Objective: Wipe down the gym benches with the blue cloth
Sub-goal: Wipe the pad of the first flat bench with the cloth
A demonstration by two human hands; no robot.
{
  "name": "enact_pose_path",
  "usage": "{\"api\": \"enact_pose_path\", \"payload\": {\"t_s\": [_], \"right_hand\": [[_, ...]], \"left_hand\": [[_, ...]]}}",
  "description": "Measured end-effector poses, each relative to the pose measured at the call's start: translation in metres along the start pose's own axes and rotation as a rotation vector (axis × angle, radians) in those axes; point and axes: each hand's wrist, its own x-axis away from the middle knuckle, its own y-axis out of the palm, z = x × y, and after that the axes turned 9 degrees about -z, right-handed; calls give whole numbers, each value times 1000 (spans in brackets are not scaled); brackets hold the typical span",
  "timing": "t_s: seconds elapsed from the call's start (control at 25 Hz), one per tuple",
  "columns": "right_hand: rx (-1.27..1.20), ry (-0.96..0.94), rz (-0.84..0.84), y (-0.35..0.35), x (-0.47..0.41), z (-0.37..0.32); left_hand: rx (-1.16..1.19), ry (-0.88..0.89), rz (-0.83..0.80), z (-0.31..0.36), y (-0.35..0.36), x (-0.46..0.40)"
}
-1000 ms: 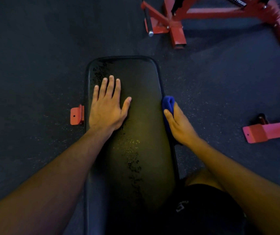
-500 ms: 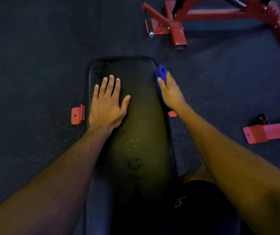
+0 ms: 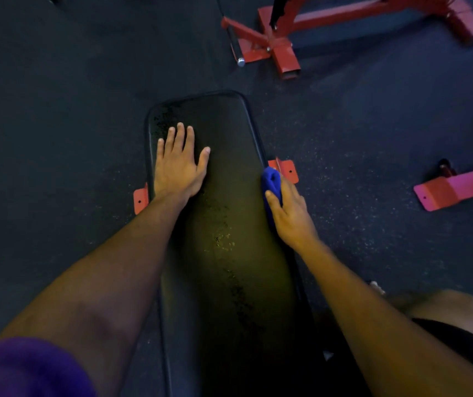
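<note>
A long black padded bench (image 3: 229, 173) runs away from me down the middle of the head view, with wet speckles along its centre. My left hand (image 3: 176, 164) lies flat on the pad's far left part, fingers straight. My right hand (image 3: 289, 210) grips the bunched blue cloth (image 3: 271, 181) and holds it against the bench's right side edge, about halfway along.
Red feet of the bench frame (image 3: 285, 169) stick out on both sides on the dark rubber floor. A red machine base (image 3: 281, 44) stands beyond the bench's far end. Another red-pink bracket (image 3: 453, 190) lies to the right. My knee (image 3: 441, 308) is at the lower right.
My right hand slid the cloth along the right edge to the bench's far corner, then pulled it back toward me to mid-length. My left hand stayed flat in place.
</note>
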Motion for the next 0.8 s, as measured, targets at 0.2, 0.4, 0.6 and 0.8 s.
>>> {"api": "enact_pose_path", "payload": {"t_s": [0.2, 0.4, 0.6, 0.8], "right_hand": [[74, -8, -9, -1, -14, 3], [28, -12, 67, -8, -66, -19], [65, -33, -29, 1, -5, 9], [104, 17, -85, 9, 58, 27]], "left_hand": [[-4, -6, 9, -4, 5, -4], [8, -4, 22, -5, 7, -6], [8, -3, 5, -3, 3, -4], [7, 9, 7, -3, 5, -5]]}}
